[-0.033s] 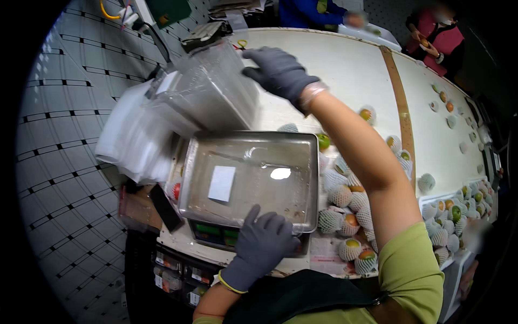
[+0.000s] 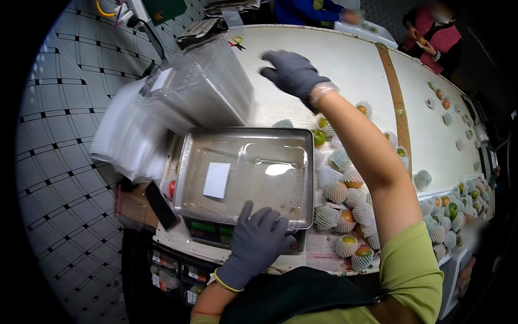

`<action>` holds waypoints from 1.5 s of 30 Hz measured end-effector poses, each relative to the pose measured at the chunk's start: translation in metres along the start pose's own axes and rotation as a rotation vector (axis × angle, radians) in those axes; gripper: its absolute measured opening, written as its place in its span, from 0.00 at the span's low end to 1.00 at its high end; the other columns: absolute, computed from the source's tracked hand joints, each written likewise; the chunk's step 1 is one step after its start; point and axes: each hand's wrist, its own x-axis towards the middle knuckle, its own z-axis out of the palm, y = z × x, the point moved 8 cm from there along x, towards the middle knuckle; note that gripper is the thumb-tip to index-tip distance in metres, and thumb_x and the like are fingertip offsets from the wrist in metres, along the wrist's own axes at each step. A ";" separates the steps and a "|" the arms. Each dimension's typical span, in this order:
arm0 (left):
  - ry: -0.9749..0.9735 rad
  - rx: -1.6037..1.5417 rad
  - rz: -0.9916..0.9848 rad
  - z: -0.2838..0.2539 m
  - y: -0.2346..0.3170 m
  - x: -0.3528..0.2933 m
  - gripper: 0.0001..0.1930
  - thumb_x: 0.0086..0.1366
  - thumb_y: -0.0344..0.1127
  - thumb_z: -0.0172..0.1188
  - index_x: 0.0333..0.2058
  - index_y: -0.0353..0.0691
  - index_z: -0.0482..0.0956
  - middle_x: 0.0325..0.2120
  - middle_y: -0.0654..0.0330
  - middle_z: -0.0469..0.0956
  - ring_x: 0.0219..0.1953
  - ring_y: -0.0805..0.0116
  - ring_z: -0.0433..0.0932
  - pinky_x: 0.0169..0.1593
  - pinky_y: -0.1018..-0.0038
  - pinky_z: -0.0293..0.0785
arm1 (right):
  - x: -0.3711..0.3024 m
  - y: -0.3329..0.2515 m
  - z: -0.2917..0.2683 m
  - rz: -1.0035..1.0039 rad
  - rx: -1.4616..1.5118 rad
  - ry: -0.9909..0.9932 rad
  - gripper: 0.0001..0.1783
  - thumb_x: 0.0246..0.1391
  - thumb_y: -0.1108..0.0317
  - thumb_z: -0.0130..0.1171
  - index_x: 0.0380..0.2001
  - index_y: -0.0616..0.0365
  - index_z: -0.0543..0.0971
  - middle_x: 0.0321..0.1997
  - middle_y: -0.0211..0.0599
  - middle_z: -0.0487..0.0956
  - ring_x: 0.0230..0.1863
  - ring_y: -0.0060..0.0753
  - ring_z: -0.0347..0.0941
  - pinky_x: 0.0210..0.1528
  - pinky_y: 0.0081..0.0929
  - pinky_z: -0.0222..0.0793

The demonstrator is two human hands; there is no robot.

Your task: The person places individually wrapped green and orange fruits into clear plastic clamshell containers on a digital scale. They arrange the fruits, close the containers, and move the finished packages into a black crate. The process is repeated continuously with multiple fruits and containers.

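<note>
My left hand (image 2: 255, 240), in a grey glove, rests with fingers spread over the front rim of a metal tray (image 2: 181, 162) on a scale (image 2: 203, 229). A clear plastic container (image 2: 248, 183) seems to lie in the tray, with a white paper card (image 2: 216, 180) on its left side. Its outline is hard to make out. Above the white table (image 2: 329, 59), my right hand (image 2: 294, 74), gloved likewise, reaches out with fingers stretched and thumb apart, holding nothing. Left of it stands a tall stack of clear plastic boxes (image 2: 208, 86).
White foam sheets (image 2: 127, 132) hang by the stack. Fruits in foam nets (image 2: 345, 202) crowd the tray's right side, and more fill a white crate (image 2: 448, 218). Yellow-handled scissors (image 2: 237, 43) lie behind. Two people (image 2: 310, 13) work across the table; one, in pink (image 2: 445, 40), holds a fruit.
My right hand has shifted right, away from the stack of boxes, uncovering the scissors. My left hand stays at the tray's front rim. The whole view has moved slightly.
</note>
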 end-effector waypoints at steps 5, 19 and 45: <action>0.223 -0.123 0.023 -0.027 0.007 -0.016 0.25 0.49 0.44 0.70 0.43 0.41 0.73 0.45 0.55 0.72 0.47 0.53 0.73 0.55 0.54 0.66 | -0.132 0.129 0.059 0.406 -0.174 -0.550 0.24 0.49 0.54 0.57 0.47 0.55 0.77 0.49 0.51 0.77 0.52 0.51 0.72 0.56 0.38 0.68; 0.128 -0.584 0.026 -0.014 0.035 -0.018 0.17 0.53 0.32 0.66 0.43 0.38 0.76 0.44 0.53 0.75 0.44 0.53 0.76 0.44 0.65 0.74 | -0.181 0.158 0.055 0.536 0.327 -0.228 0.36 0.37 0.68 0.65 0.55 0.52 0.69 0.54 0.45 0.72 0.57 0.46 0.69 0.60 0.33 0.65; -0.143 -2.620 -0.938 0.139 0.097 -0.031 0.27 0.60 0.44 0.52 0.57 0.40 0.62 0.52 0.53 0.70 0.55 0.57 0.70 0.56 0.54 0.71 | -0.390 -0.043 -0.057 0.493 0.239 0.249 0.10 0.49 0.70 0.62 0.33 0.56 0.71 0.32 0.40 0.74 0.32 0.46 0.72 0.31 0.38 0.69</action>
